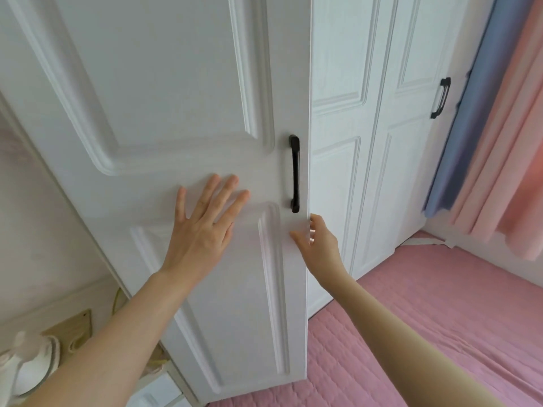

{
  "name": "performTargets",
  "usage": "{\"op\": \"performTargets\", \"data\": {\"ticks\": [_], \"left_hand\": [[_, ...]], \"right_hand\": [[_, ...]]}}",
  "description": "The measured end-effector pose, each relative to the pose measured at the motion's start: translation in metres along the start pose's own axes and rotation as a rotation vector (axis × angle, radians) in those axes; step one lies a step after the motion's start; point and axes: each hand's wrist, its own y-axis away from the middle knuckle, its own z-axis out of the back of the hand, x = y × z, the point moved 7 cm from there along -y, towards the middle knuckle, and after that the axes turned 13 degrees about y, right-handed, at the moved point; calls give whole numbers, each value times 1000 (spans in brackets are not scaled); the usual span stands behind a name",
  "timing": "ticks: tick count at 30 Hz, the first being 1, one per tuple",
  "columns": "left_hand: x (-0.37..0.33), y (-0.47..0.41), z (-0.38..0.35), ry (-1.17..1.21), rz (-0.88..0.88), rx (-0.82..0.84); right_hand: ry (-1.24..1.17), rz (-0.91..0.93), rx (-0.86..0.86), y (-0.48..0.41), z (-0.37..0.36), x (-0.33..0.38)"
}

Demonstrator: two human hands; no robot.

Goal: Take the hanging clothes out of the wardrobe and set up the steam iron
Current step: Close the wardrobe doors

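Observation:
A white panelled wardrobe door (pixel 164 83) stands partly swung out in front of me, with a black bar handle (pixel 295 173) near its right edge. My left hand (pixel 202 227) lies flat on the door's face, fingers spread, left of the handle. My right hand (pixel 318 239) grips the door's free right edge just below the handle, thumb on the front and fingers curled behind. The wardrobe's inside and any hanging clothes are hidden behind the door. A white steam iron (pixel 32 365) shows blurred at the bottom left.
Further white wardrobe doors (pixel 382 142) stand closed to the right, one with a black handle (pixel 440 98). Blue and pink curtains (pixel 499 127) hang at far right. A pink quilted bed cover (pixel 426 318) fills the lower right. A wooden board (pixel 73 327) sits lower left.

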Motion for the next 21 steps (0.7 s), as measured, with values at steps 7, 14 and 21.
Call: {"op": "performTargets", "data": {"ticks": [7, 14, 21], "left_hand": [[11, -11, -14, -42, -1, -15], [36, -18, -8, -94, 51, -156], [45, -24, -26, -215, 39, -239]], "right_hand": [[17, 271, -136, -2, 8, 60], [433, 544, -318, -20, -18, 98], [536, 566, -349, -56, -45, 94]]}}
